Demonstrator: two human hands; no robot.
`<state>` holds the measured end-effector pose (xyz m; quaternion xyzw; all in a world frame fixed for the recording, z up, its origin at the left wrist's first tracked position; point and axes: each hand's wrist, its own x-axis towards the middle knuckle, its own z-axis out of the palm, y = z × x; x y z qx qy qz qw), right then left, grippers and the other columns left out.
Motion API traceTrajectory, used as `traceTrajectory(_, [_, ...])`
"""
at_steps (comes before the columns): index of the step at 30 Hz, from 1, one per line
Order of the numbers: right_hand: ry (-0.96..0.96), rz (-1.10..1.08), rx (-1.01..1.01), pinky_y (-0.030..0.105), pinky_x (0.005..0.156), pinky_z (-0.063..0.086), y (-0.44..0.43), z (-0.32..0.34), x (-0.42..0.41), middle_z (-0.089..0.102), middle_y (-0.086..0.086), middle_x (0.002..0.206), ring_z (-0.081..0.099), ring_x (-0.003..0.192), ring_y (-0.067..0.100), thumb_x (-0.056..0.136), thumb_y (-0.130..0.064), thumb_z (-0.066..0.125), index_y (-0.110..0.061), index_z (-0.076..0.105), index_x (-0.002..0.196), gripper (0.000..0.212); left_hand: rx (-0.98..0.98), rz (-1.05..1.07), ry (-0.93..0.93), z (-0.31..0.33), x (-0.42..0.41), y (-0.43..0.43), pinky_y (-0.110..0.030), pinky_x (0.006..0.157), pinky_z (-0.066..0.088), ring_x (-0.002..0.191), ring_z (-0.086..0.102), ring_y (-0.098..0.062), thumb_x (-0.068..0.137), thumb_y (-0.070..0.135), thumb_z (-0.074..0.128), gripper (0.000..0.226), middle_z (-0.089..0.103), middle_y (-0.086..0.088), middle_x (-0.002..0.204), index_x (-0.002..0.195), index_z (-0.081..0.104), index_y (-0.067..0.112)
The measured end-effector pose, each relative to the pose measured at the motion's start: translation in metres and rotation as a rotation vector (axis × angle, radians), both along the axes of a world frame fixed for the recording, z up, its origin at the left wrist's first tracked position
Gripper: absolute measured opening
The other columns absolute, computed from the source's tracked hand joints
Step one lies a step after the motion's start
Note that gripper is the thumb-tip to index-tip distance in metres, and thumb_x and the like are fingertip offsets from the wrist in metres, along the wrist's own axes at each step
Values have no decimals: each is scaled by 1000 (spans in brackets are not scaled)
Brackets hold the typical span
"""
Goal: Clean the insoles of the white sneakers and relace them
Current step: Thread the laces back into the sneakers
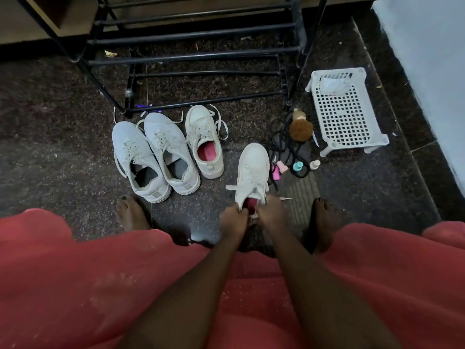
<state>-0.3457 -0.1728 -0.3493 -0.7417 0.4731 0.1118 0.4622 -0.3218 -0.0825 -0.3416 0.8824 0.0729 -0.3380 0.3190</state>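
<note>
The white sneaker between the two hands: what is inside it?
A red insole shows at the opening of the white sneaker, between the left hand and right hand gripping its collar. The insole's front is hidden under the upper.

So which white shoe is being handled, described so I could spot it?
Find the black shoe rack at the back; three white sneakers sit in a row on the floor before it. The fourth sneaker lies apart, right of that row and nearer the person. It alone has the left hand and right hand gripping its heel opening.
</note>
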Motion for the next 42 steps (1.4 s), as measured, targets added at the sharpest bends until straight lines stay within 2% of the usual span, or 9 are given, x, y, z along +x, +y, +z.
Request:
traceTrajectory(10, [38,282,-296,36,88,44,-58,5,118,62,21,115,56,109,36,85,-10,51,-2,64,113,31,-112,85,-82,-4,97,-58,-37,78,40,99,60,-37,91,17,50,31,65,-29,103,95,64,-10])
traceTrajectory(15, [19,226,-276,34,82,47,-72,2,151,63,19,114,58,108,34,86,-13,51,-7,64,114,31,-116,40,-76,-3,129,-69,-37,83,45,103,59,-37,94,26,48,36,65,-26,106,102,65,-5])
traceTrajectory(18, [24,183,-322,36,83,47,-68,5,156,61,20,116,57,109,35,90,-11,46,-6,60,117,31,-164,36,-126,5,132,-60,-31,72,41,87,61,-30,95,24,47,33,69,-20,97,97,67,-2])
traceTrajectory(20, [-48,191,-594,37,78,48,-53,15,150,64,19,106,60,100,36,88,-7,48,-6,61,113,29,-142,83,-238,14,129,-44,-30,70,33,75,58,-26,96,18,44,29,68,-17,89,99,68,1])
traceTrajectory(23, [-327,323,-912,29,60,48,-21,24,143,68,14,74,64,72,33,73,-6,61,-6,71,87,17,-8,172,-470,15,133,-17,-36,78,38,95,60,-35,94,13,44,30,66,-20,105,119,60,9])
traceTrajectory(26, [-227,395,-555,32,66,42,13,24,148,67,18,97,62,93,34,92,-21,53,-4,64,102,23,70,223,-406,7,148,6,-37,84,42,111,55,-34,91,7,45,45,52,-15,133,136,44,12])
traceTrajectory(29, [-67,316,-333,36,80,45,30,20,156,62,20,112,58,106,35,91,-30,57,0,57,112,36,112,173,-269,3,158,17,-38,82,43,109,55,-37,89,6,47,34,60,-23,117,123,50,2])
traceTrajectory(34, [-21,229,-273,34,75,47,37,19,163,63,21,110,60,102,35,89,-10,56,1,60,109,24,22,178,-255,5,155,23,-28,64,30,92,57,-35,83,0,46,16,64,-25,95,94,57,-4])
traceTrajectory(42, [20,29,-151,35,69,49,56,26,80,64,21,97,63,91,35,80,-8,57,2,63,100,22,-21,158,-233,-3,70,41,-25,79,38,100,62,-29,86,12,56,39,69,-13,104,124,59,17])
